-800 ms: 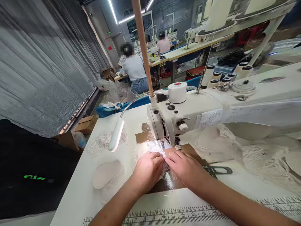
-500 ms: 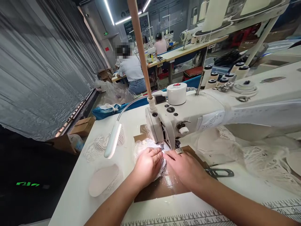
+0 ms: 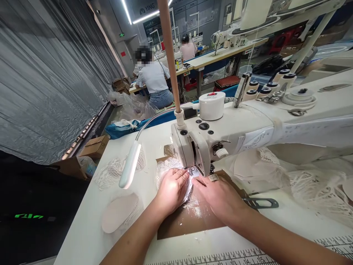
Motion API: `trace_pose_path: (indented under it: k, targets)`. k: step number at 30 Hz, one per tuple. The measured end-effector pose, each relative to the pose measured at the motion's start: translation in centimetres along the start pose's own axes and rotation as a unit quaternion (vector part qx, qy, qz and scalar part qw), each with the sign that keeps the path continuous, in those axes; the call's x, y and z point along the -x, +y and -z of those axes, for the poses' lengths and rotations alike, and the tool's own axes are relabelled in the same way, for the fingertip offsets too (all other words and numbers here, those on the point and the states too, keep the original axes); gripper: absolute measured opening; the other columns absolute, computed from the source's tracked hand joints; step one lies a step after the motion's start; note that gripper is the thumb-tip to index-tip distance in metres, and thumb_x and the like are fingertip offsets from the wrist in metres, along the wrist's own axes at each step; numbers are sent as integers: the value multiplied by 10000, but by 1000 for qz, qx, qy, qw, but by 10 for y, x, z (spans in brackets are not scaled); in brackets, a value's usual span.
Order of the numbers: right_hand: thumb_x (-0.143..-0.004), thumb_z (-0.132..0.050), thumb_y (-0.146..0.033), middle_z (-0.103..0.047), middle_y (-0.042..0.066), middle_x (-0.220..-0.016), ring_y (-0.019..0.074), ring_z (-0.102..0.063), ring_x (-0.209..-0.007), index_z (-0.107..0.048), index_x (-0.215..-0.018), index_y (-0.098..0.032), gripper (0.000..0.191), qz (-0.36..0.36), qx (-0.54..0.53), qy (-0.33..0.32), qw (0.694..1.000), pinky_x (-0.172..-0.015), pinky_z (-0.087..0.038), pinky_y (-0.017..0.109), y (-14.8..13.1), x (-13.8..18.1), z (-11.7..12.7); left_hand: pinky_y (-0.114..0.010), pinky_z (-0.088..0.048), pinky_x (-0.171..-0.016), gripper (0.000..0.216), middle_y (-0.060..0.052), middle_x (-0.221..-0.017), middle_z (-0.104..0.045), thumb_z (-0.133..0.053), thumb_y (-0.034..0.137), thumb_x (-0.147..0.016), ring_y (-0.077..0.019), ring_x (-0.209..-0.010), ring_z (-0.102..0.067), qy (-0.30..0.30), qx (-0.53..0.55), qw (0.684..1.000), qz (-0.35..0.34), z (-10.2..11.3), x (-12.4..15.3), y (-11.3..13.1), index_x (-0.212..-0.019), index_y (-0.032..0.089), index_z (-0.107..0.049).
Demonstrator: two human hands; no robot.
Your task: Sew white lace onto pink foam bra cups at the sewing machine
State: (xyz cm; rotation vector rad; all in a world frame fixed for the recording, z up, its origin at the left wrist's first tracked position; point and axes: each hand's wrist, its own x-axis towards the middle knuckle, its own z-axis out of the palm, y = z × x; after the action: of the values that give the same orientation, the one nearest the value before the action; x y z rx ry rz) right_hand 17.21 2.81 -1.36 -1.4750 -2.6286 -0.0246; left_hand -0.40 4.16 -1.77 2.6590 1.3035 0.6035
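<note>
A white lace piece (image 3: 166, 166) lies under the needle end of a white sewing machine (image 3: 202, 143), brightly lit by the lamp. Over its near part rests my left hand (image 3: 171, 189), fingers together and closed on the fabric beside the presser foot. My right hand (image 3: 222, 197) is at the right edge of the same piece, thumb and forefinger closed on it close to the needle area. Both hands' fingertips nearly meet, and they partly hide the lace. A brown sheet (image 3: 190, 222) covers the table beneath them.
A flexible lamp (image 3: 130, 165) arches over the left side. Lace pieces (image 3: 110, 173) and beige oval pads (image 3: 120, 213) lie at left; more lace (image 3: 317, 191) is at right. A dark slotted metal piece (image 3: 261, 202) and a ruler strip (image 3: 239, 257) lie nearby. Co-workers sit beyond.
The camera view has shifted slightly. Both hands stay on the lace by the needle, and less of its near edge shows below my left hand.
</note>
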Motion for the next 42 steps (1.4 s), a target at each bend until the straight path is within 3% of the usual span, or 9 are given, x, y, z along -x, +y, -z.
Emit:
trace_pose_path:
  k: [8, 12, 16, 18, 22, 25, 31, 37, 42]
  targets:
    - [-692, -464, 35, -632, 31, -846, 196, -540, -715, -648, -968, -205, 410, 12, -36, 3, 999, -586, -343, 315, 1, 6, 0, -519, -396, -962, 343, -109, -1251, -563, -445, 184, -882, -310, -1161, -476, -14, -68, 992, 103, -2, 6, 2, -1202, 208, -566]
    - [-716, -440, 19, -612, 43, -854, 206, -553, -782, -641, -998, -193, 406, 44, -85, 36, 995, -649, -388, 317, 7, 11, -2, -610, -301, -1007, 374, -76, -1343, -511, -477, 180, -847, -380, -1274, -372, -50, -35, 987, 148, 12, 12, 1, -1202, 236, -579]
    - [-811, -378, -53, -632, 60, -918, 196, -575, -824, -623, -1091, -197, 398, 82, -167, 73, 980, -684, -439, 306, 18, 15, -7, -607, -211, -1068, 292, -2, -1267, -589, -555, 179, -799, -352, -1300, -374, -179, 134, 972, 75, 38, 30, 14, -1050, 283, -662]
    - [-838, -362, -95, -646, 70, -924, 192, -591, -821, -634, -1085, -191, 379, 90, -192, 94, 973, -699, -460, 305, 22, 16, -9, -535, -216, -1103, 292, 12, -1196, -633, -563, 168, -796, -296, -1278, -424, -201, 204, 958, 16, 47, 42, 25, -1044, 285, -663]
    - [-855, -369, -138, -664, 72, -935, 188, -610, -829, -654, -1053, -190, 351, 98, -218, 114, 964, -734, -480, 312, 23, 17, -6, -383, -374, -1056, 345, -45, -1245, -591, -504, 148, -825, -215, -1196, -505, -78, 198, 977, 32, 46, 56, 39, -1141, 233, -612]
    - [-868, -359, -128, -655, 77, -1022, 186, -592, -935, -620, -1116, -174, 363, 122, -238, 108, 958, -809, -466, 316, 20, 17, 0, -427, -438, -997, 316, -96, -1247, -580, -478, 200, -857, -245, -1164, -514, -22, 104, 990, 97, 34, 50, 40, -1148, 194, -601]
    - [-844, -431, -123, -628, 78, -932, 208, -562, -851, -637, -1035, -181, 287, 87, -121, 46, 988, -724, -424, 326, 15, 16, 2, -467, -453, -974, 299, -109, -1191, -614, -488, 191, -839, -268, -1130, -531, -69, 22, 997, 20, 18, 28, 44, -1109, 161, -613]
    - [-811, -511, -109, -625, 61, -933, 226, -554, -861, -630, -1053, -211, 288, 43, -43, 18, 998, -722, -362, 339, 11, 16, -3, -452, -503, -871, 373, -115, -1279, -550, -522, 203, -811, -273, -1052, -557, -88, -25, 994, 67, 18, 23, 38, -1181, 161, -551]
    - [-814, -506, -87, -636, 62, -928, 226, -557, -854, -632, -1052, -207, 295, 16, -38, 20, 999, -705, -337, 336, 8, 13, -1, -461, -485, -907, 427, -126, -1309, -530, -478, 212, -837, -277, -1093, -529, -97, -54, 993, 42, 16, 17, 29, -1254, 127, -517]
